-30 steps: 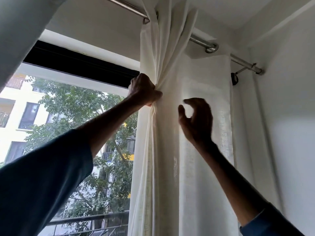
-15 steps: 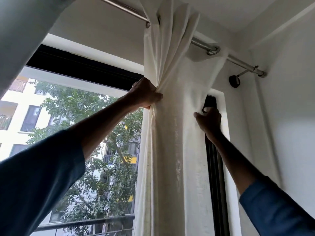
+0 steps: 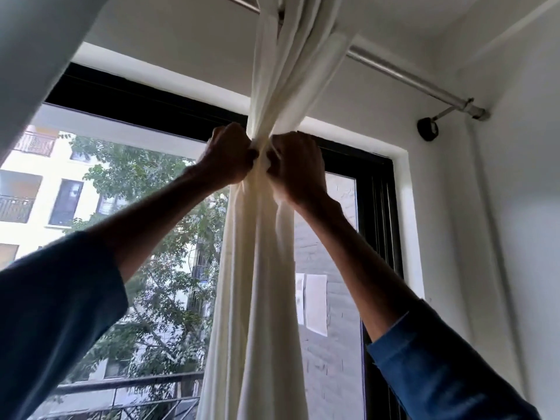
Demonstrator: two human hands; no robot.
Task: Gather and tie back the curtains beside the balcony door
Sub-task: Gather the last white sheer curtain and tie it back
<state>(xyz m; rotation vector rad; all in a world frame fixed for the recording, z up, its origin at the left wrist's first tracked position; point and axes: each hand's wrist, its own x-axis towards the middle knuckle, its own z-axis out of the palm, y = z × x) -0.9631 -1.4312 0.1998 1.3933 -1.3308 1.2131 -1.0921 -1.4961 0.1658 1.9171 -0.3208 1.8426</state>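
Cream gauzy curtain [image 3: 257,283] hung from the steel rod [image 3: 403,74]; we clenched it in left hand [image 3: 227,156] and right hand [image 3: 297,168], bunched for tying.

Plain cream curtain [image 3: 260,268]; black door frame [image 3: 378,207]; blue sleeves [image 3: 439,374]; silver rod [image 3: 409,79]; grey wall [image 3: 333,359] outside, seemingly brick-patterned.

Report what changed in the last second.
The right hand, empty a second ago, caught the white curtain by its right edge and swept it left; it now grips the bundle against the left hand. The black door frame is uncovered. The left hand kept its grip; the curtain rod stayed.
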